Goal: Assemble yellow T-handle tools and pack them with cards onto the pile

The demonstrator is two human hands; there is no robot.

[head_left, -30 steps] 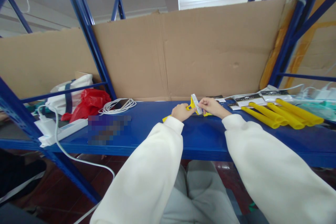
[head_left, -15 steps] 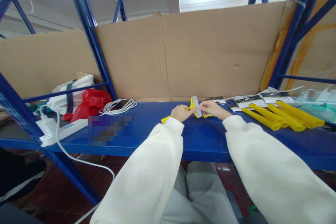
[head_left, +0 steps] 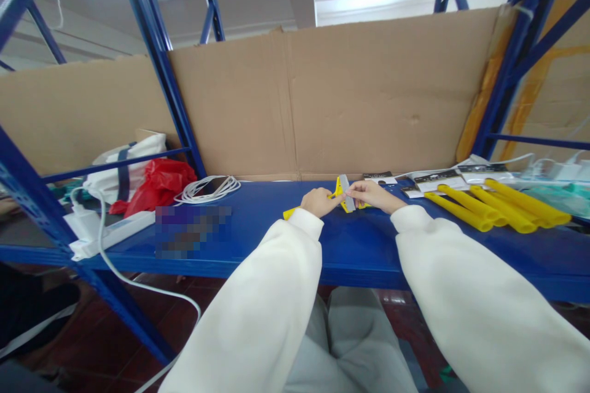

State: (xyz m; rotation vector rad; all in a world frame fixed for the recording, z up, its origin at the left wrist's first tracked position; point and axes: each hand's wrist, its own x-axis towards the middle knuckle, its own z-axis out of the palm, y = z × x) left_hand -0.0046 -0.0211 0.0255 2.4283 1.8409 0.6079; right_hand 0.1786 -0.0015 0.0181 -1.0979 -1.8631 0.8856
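Observation:
In the middle of the blue shelf, my left hand [head_left: 318, 202] is closed on a yellow scraper [head_left: 338, 188], its fingers wrapped round the yellow part. A flat grey blade or plate [head_left: 347, 192] stands tilted across the scraper's end. My right hand [head_left: 370, 195] pinches at the right side of this grey plate with thumb and fingertips; the exact contact is small and partly hidden. A yellow end [head_left: 288, 213] sticks out to the left of my left hand, and another bit of yellow shows under my right fingers.
Several yellow tubes [head_left: 502, 206] lie at the right, beside flat packets with white-and-black labels [head_left: 437, 180]. To the left are a coiled white cable [head_left: 207, 189], a red plastic bag [head_left: 161, 181] and a power strip [head_left: 117, 233]. Cardboard [head_left: 369, 92] walls the back.
Both hands stay at nearly the same spot. My thumbs have come closer together at the grey plate, which is now slightly lower. The view has tipped a little upward.

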